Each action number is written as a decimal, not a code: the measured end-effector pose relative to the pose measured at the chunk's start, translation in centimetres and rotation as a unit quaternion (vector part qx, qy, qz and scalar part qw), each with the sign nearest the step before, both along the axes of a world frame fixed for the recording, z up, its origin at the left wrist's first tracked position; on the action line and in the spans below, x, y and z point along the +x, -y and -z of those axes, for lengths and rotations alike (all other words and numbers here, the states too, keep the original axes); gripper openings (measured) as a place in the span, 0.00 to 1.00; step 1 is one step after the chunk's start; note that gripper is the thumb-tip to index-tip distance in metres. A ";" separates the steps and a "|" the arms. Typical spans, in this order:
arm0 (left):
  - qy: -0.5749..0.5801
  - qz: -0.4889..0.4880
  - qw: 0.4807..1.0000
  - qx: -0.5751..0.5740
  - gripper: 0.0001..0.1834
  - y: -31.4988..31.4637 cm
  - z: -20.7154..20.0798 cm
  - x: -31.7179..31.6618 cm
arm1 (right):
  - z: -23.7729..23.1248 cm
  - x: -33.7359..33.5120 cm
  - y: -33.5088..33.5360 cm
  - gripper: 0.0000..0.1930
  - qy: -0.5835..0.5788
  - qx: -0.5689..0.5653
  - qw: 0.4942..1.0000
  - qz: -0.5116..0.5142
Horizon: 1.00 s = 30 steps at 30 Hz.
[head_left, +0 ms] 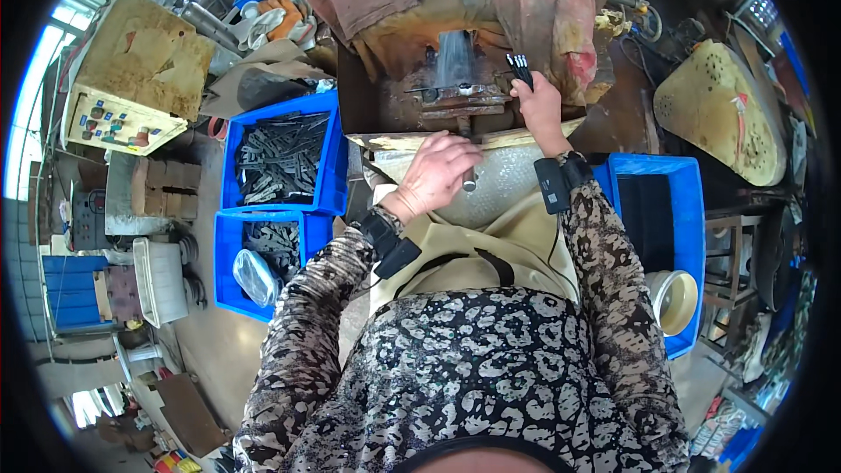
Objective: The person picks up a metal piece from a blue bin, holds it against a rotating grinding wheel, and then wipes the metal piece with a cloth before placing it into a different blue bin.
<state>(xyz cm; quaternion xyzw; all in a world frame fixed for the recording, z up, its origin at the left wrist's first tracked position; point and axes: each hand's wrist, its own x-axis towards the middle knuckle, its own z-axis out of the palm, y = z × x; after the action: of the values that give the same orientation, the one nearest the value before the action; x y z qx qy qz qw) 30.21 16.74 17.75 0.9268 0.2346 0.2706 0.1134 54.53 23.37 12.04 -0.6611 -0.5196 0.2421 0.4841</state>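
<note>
Left hand: my left hand (441, 171) is clenched around a metal rod (469, 180) just below the rusty press (455, 92).
Right hand: my right hand (539, 105) grips dark metal strips (519, 67) beside the press.
Left side: two blue crates (328, 162) of dark metal pieces (279, 158).
Right side: another blue crate (692, 219) with a white cup (673, 300).

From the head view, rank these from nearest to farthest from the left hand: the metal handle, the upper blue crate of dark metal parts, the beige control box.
1. Metal handle: under the left hand, touching its fingers.
2. Upper blue crate: to the hand's left.
3. Beige control box: far upper left, beyond the crate.
</note>
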 end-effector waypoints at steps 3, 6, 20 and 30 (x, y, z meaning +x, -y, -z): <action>0.014 0.001 1.000 0.004 0.24 -0.8 -0.3 0.3 | 0.3 0.2 0.0 0.09 -0.014 0.014 1.000 0.017; 0.014 -0.046 0.999 0.008 0.22 -2.4 -1.4 0.9 | 0.0 0.1 0.0 0.09 0.000 0.014 1.000 0.022; 0.087 -0.330 0.927 -0.154 0.26 -24.6 -7.5 5.8 | -1.6 -0.7 0.5 0.09 -0.080 -0.037 0.996 0.010; 0.025 -0.352 0.919 -0.173 0.28 -27.2 -7.6 6.1 | -1.6 -0.7 0.7 0.09 -0.081 -0.043 0.996 -0.006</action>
<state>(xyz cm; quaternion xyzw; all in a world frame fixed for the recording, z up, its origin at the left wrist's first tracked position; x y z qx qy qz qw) 36.30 43.99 25.35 0.7429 0.5862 0.2712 0.1755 53.79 22.68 13.64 -0.6564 -0.4714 0.3203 0.4942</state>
